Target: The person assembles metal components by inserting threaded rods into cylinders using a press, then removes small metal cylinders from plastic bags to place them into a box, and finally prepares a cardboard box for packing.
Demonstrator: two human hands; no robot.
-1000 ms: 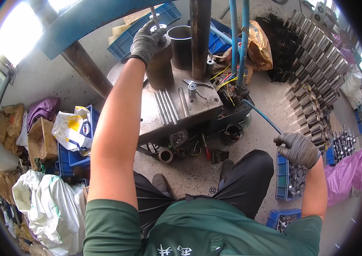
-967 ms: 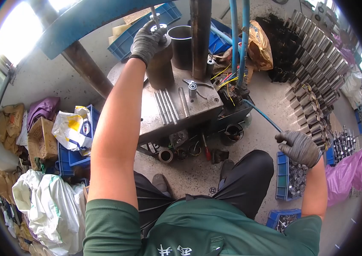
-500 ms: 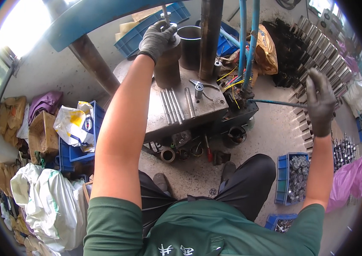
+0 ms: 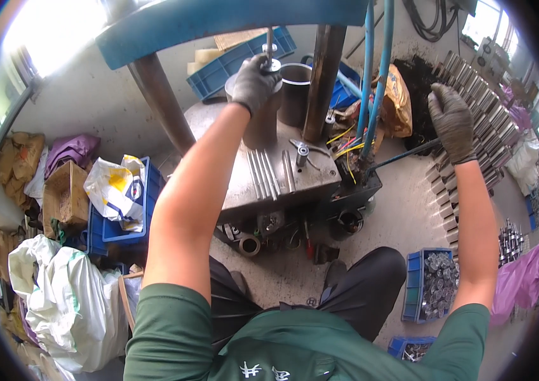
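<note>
My left hand point(image 4: 253, 84), in a grey glove, reaches to the top of a thick steel cylinder point(image 4: 261, 130) on the machine table point(image 4: 234, 202). Its fingers curl around a round metal part point(image 4: 274, 65), beneath an upright rod point(image 4: 269, 36); the fingers hide much of it. Off to the right, my gloved right hand point(image 4: 453, 122) is raised with its fingers stretched upward. The end of a long thin lever point(image 4: 406, 155) meets its palm side, and the fingers are not wrapped around it. Several slim metal rods point(image 4: 263, 174) lie on the table, beside a small round fitting point(image 4: 303, 151).
A blue press beam point(image 4: 231, 32) and steel columns point(image 4: 324, 82) frame the work area. Blue pipes point(image 4: 377, 82) and loose wires stand to the right. Stacked metal tubes point(image 4: 472, 108) line the right side. A blue crate of small parts point(image 4: 414, 286) sits by my right knee.
My right hand has moved left and upward, and the lever has swung upward with it. My left hand stays at the round part. The view has shifted slightly.
</note>
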